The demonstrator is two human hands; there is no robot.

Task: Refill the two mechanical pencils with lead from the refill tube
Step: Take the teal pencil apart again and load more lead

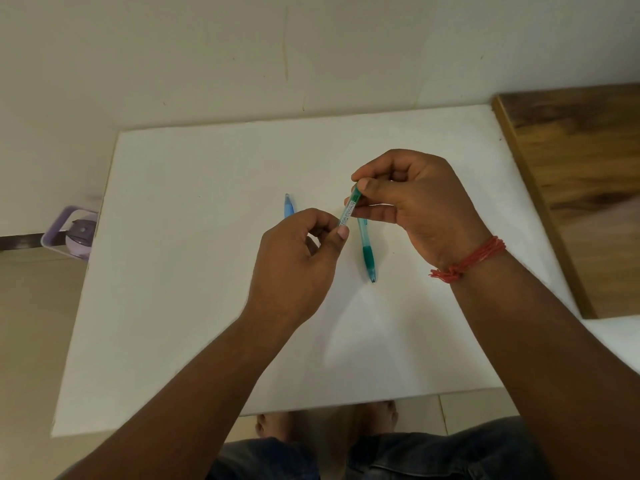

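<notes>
Both hands pinch the green lead refill tube [349,209] mid-frame: left hand [298,258] its lower end, right hand [412,206] its top; blue pencil [289,205] half hidden, green pencil [367,252] partly covered.

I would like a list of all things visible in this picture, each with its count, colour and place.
slim lead refill tube: one, green with a white label, held above the table between both hands
green mechanical pencil: one, lying on the table under the right hand
blue mechanical pencil: one, on the table, mostly hidden behind the left hand
table: one, white
wooden board: one, brown, right of the table
plastic container: one, lilac, left of the table
thread wristband: one, red, right wrist
left hand: pinches the tube's lower end
right hand: pinches the tube's upper end
</notes>
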